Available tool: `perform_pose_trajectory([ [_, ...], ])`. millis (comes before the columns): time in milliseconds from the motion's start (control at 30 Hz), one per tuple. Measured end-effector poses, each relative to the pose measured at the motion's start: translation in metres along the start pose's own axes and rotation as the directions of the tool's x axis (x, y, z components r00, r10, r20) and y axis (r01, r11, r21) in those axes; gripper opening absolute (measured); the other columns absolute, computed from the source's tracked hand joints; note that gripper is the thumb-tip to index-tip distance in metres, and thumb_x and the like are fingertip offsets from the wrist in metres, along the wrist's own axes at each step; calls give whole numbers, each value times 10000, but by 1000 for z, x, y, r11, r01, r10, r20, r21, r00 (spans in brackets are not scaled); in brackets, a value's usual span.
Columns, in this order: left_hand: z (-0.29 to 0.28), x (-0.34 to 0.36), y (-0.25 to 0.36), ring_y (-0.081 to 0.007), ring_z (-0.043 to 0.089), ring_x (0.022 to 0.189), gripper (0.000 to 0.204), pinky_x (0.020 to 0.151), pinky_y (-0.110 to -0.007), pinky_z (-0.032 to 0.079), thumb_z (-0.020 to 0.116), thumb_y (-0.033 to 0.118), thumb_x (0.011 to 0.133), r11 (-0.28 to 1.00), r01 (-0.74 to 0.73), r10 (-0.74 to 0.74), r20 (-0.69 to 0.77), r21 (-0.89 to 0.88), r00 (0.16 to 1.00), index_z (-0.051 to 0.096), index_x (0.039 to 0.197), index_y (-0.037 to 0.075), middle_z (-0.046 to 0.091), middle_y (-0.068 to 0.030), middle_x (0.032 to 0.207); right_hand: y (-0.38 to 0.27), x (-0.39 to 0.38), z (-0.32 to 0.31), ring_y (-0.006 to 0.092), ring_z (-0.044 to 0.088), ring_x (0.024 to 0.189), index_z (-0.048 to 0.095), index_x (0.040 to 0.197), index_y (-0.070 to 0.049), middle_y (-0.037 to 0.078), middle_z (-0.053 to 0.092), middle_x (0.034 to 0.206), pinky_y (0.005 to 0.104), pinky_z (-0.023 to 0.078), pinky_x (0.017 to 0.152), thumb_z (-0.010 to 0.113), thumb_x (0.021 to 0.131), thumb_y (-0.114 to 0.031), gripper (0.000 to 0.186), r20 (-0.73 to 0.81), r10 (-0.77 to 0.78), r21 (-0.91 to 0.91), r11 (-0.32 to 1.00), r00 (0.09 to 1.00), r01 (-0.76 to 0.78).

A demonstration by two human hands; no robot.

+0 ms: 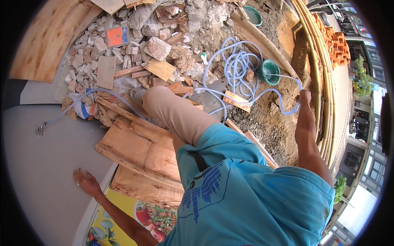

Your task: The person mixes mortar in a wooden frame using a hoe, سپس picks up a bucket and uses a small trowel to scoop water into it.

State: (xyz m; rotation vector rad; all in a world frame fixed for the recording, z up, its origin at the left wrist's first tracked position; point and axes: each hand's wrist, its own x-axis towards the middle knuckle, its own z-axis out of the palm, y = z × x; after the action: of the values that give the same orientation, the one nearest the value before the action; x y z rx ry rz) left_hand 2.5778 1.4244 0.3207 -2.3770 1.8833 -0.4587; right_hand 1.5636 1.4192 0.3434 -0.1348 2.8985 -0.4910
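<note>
Right hand: grip clamped on the clear hose near its outlet, out at the person's right, next to the bamboo poles. Water runs from the hose end into the green bucket, which sits on the dirt just beyond; fill level too small to judge. Left hand: grip apart, fingers spread, holding nothing, by the grey wall; can't tell if it touches. Rest of the hose lies coiled on the rubble; another stretch leads to the tap at left.

To do this well: hold firmly but don't squash the tube; aim the end inside the rim, low, so little splashes. Watch the bend below the hand, it could kink; leave slack so the coil doesn't tug. Feet need care, footing looks loose.
</note>
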Motion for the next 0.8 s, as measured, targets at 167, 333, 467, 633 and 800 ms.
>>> perform_pose_trajectory([
  [167,-1,3,7,-312,446,1202,310,998,-397,384,522,212,920,999,18,-19,21,30,1000,547,1181,46,495,-167,1265,9,-1,-4,247,654,543,654,878,41,153,651,636,357,540,484,465,838,-119,251,-7,13,-1,1000,1000,-13],
  [333,8,3,3,-309,452,1198,342,1006,-388,373,477,269,945,998,-59,59,14,-22,998,549,1177,29,512,-157,1256,31,18,-20,258,650,536,663,833,37,166,654,637,364,531,495,468,829,-127,255,55,-77,8,997,996,77],
  [467,8,-1,-3,-307,447,1205,359,1015,-393,363,458,285,954,1000,-8,9,60,-4,998,548,1177,19,513,-159,1260,5,-7,-17,247,651,547,666,784,54,166,652,632,359,527,502,469,825,-104,255,-13,-64,20,998,998,64],
  [633,13,-6,-6,-313,464,1176,338,996,-403,377,463,258,952,999,-27,28,13,-41,1000,556,1139,-9,535,-168,1207,-1,7,-12,256,652,547,666,772,76,170,649,631,353,526,488,481,834,-71,244,10,-24,-10,1000,1000,24],
  [800,13,-22,39,-363,497,1092,313,931,-440,405,487,233,939,969,-9,24,59,-248,998,558,1089,-33,549,-202,1127,18,43,-12,269,617,487,609,806,76,181,602,627,388,499,415,477,830,-104,224,5,61,94,994,998,-61],
])
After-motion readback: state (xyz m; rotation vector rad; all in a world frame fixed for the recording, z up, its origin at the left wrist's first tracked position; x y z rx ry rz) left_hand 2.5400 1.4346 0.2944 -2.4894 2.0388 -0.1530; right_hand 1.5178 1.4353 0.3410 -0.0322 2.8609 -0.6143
